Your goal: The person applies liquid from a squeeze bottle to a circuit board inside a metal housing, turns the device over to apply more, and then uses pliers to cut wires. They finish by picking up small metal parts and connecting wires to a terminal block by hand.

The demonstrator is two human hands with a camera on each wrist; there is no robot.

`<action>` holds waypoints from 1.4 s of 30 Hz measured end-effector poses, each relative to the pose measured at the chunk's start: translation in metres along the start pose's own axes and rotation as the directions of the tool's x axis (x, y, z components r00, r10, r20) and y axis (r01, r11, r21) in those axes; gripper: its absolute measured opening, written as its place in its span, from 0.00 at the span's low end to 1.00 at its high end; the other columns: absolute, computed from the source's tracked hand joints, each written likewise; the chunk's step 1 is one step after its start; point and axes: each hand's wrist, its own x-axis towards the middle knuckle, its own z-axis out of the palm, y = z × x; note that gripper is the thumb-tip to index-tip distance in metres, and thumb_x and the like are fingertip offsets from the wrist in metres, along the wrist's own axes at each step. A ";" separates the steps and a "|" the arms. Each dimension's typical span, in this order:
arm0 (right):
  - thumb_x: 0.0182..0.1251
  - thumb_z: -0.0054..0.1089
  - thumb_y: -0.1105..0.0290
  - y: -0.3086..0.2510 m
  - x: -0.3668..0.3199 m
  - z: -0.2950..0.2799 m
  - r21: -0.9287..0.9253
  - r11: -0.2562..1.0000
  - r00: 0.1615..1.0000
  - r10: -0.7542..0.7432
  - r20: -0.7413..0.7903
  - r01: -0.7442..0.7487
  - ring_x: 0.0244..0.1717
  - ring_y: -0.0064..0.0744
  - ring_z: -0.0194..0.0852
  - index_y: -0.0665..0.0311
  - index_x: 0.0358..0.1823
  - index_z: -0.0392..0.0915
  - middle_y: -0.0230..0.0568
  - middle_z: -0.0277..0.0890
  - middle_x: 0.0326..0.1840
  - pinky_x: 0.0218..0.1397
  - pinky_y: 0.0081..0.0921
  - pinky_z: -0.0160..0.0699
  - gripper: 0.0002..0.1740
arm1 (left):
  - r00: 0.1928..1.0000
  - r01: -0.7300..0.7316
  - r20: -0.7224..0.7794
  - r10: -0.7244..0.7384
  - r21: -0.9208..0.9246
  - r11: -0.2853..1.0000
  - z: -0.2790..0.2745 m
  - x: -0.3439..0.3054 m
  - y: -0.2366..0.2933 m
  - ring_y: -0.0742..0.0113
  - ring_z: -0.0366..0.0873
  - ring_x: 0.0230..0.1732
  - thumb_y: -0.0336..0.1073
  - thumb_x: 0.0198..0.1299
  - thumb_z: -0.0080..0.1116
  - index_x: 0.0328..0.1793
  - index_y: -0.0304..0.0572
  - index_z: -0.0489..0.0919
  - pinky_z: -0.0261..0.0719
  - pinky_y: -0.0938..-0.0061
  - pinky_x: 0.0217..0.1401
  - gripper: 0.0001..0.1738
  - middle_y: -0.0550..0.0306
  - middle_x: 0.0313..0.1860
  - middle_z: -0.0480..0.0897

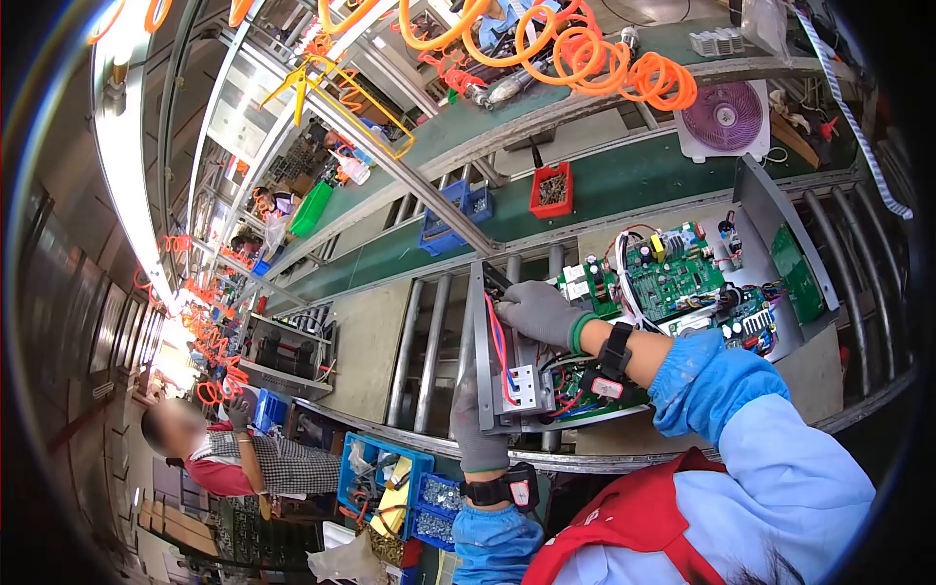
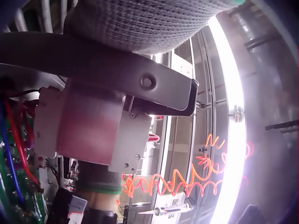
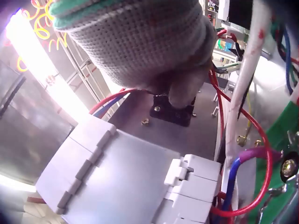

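Observation:
An upright grey metal panel [image 1: 478, 341] stands at the left end of an opened metal chassis fitted with green circuit boards [image 1: 673, 278]. My gloved left hand [image 1: 478, 429] is against its outer face, with the fingertips hidden. Over the inner side reaches my gloved right hand [image 1: 541, 314]. Its curled fingers hold a black fitting [image 3: 173, 114] against the panel in the right wrist view. Below them is a white circuit breaker [image 1: 525, 387], also large in the left wrist view. Red and blue wires [image 1: 499, 341] run up from the breaker toward the right hand.
Metal rollers [image 1: 434, 341] carry the chassis. Blue bins [image 1: 439, 492] of small hardware stand near my left forearm. Across the line are a red bin of screws [image 1: 553, 190], a blue bin [image 1: 456, 219] and a fan [image 1: 723, 117]. Orange coiled hoses [image 1: 585, 58] hang overhead. Another person [image 1: 244, 458] stands at left.

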 end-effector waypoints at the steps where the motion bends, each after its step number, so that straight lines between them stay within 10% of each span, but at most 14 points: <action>1: 0.67 0.59 0.57 0.001 0.000 -0.001 0.034 0.999 1.000 0.019 0.019 -0.019 0.44 0.55 0.86 0.69 0.41 0.86 0.59 0.85 0.40 0.52 0.43 0.83 0.19 | 1.000 0.020 -0.007 -0.021 -0.047 0.999 0.003 -0.001 0.003 0.67 0.85 0.46 0.45 0.78 0.47 0.61 0.35 0.80 0.84 0.71 0.52 0.21 0.55 0.48 0.85; 4: 0.68 0.63 0.61 0.015 0.005 0.005 0.290 0.957 1.000 0.007 -0.002 -0.006 0.26 0.28 0.83 0.73 0.38 0.84 0.41 0.83 0.27 0.30 0.29 0.82 0.18 | 0.997 -0.078 0.010 0.077 0.099 0.992 0.004 0.001 0.002 0.69 0.84 0.48 0.45 0.79 0.47 0.62 0.33 0.79 0.84 0.72 0.52 0.22 0.55 0.50 0.84; 10: 0.69 0.63 0.63 0.011 0.005 -0.003 0.238 0.971 0.995 -0.015 0.100 -0.009 0.26 0.26 0.82 0.74 0.41 0.83 0.41 0.83 0.29 0.27 0.26 0.82 0.17 | 0.944 -0.312 0.112 0.309 0.605 0.733 0.000 0.002 0.000 0.71 0.82 0.47 0.44 0.78 0.48 0.60 0.32 0.80 0.82 0.74 0.50 0.22 0.56 0.49 0.83; 13: 0.69 0.63 0.63 0.002 0.004 -0.004 0.127 0.990 0.992 0.055 0.110 -0.069 0.24 0.26 0.81 0.74 0.41 0.84 0.41 0.83 0.28 0.27 0.26 0.81 0.16 | 0.995 -0.086 -0.039 0.088 0.043 0.995 0.003 0.005 -0.001 0.72 0.81 0.46 0.42 0.77 0.49 0.58 0.32 0.82 0.82 0.75 0.50 0.19 0.57 0.48 0.83; 16: 0.69 0.62 0.62 0.006 0.006 0.002 0.241 0.966 0.995 0.084 0.055 -0.095 0.22 0.27 0.81 0.73 0.39 0.85 0.40 0.83 0.28 0.27 0.27 0.82 0.17 | 0.998 -0.051 -0.046 0.047 -0.081 0.995 0.014 -0.001 0.009 0.73 0.81 0.46 0.39 0.76 0.49 0.56 0.32 0.82 0.81 0.75 0.49 0.18 0.58 0.47 0.83; 19: 0.68 0.62 0.56 0.008 0.007 -0.001 0.346 0.924 0.983 0.122 0.140 -0.164 0.31 0.41 0.87 0.72 0.45 0.85 0.52 0.86 0.33 0.42 0.35 0.87 0.22 | 0.965 -0.242 0.010 0.262 0.416 0.877 0.015 -0.007 0.008 0.73 0.81 0.45 0.38 0.75 0.50 0.55 0.32 0.82 0.82 0.76 0.49 0.16 0.58 0.47 0.83; 25: 0.69 0.60 0.63 -0.005 -0.001 -0.007 0.169 0.973 0.985 0.143 0.092 -0.157 0.21 0.29 0.81 0.73 0.39 0.85 0.43 0.83 0.27 0.28 0.28 0.82 0.16 | 0.957 -0.290 0.111 0.269 0.429 0.855 0.001 0.000 0.000 0.72 0.82 0.45 0.38 0.76 0.50 0.58 0.32 0.81 0.82 0.75 0.48 0.17 0.57 0.47 0.83; 31: 0.62 0.55 0.71 0.005 -0.002 -0.011 0.122 0.993 0.984 -0.025 0.177 0.004 0.29 0.36 0.85 0.72 0.43 0.85 0.46 0.84 0.28 0.38 0.33 0.84 0.14 | 1.000 -0.028 -0.003 0.027 -0.070 0.997 0.009 0.000 0.022 0.70 0.82 0.46 0.43 0.75 0.51 0.64 0.32 0.77 0.82 0.76 0.47 0.22 0.56 0.49 0.83; 37: 0.58 0.52 0.71 -0.014 -0.012 -0.029 0.007 0.990 0.987 -0.140 -0.079 0.141 0.46 0.55 0.86 0.68 0.44 0.87 0.57 0.85 0.37 0.58 0.42 0.81 0.17 | 0.991 -0.055 -0.123 0.049 -0.048 0.997 0.018 -0.004 0.062 0.82 0.69 0.28 0.43 0.70 0.61 0.59 0.31 0.76 0.64 0.87 0.26 0.22 0.64 0.32 0.74; 42: 0.69 0.62 0.59 -0.070 -0.060 -0.035 0.335 0.941 0.933 -0.163 0.322 0.048 0.28 0.18 0.78 0.70 0.47 0.85 0.31 0.80 0.28 0.32 0.21 0.81 0.19 | 0.969 -0.225 -0.078 0.236 0.128 0.966 0.034 -0.014 0.090 0.84 0.67 0.23 0.35 0.68 0.59 0.53 0.32 0.81 0.61 0.86 0.24 0.14 0.67 0.26 0.75</action>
